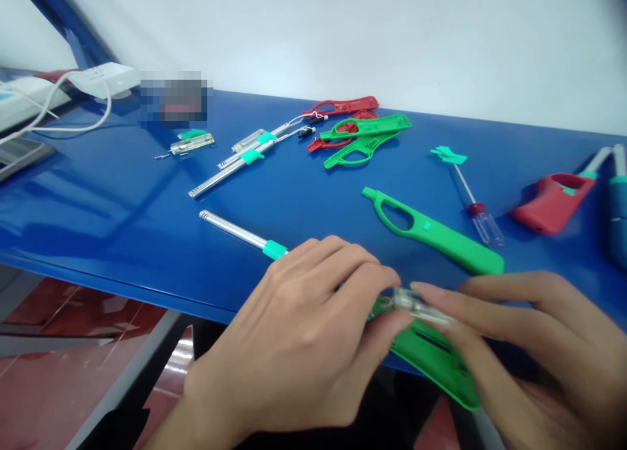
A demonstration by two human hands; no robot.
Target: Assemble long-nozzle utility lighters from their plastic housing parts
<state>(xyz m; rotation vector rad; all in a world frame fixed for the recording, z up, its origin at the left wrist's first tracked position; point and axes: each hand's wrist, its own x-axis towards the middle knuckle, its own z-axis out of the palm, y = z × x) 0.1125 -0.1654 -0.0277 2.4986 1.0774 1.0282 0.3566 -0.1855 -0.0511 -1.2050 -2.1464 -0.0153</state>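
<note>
My left hand (304, 332) is closed around a green lighter casing half (435, 358), its hollow inner side facing up. From beneath its fingers a metal lighter tube (235, 229) with a teal collar (275, 249) sticks out to the left. Pinched between the thumb and fingers of my right hand (543, 332) is a small clear fuel tank (424, 308), slightly blurred, held over the casing half. The left fingertips are close to the tank's left end; whether they touch it I cannot tell. Just beyond the hands lies another green casing half (445, 240), outer side up.
Further back on the blue table (161, 221) lie metal tubes (225, 176), a clear tank (193, 143), green casing halves (365, 140) and red ones (343, 107). To the right are a screwdriver (484, 225) and a red lighter (551, 205). White cables (105, 107) lie at left.
</note>
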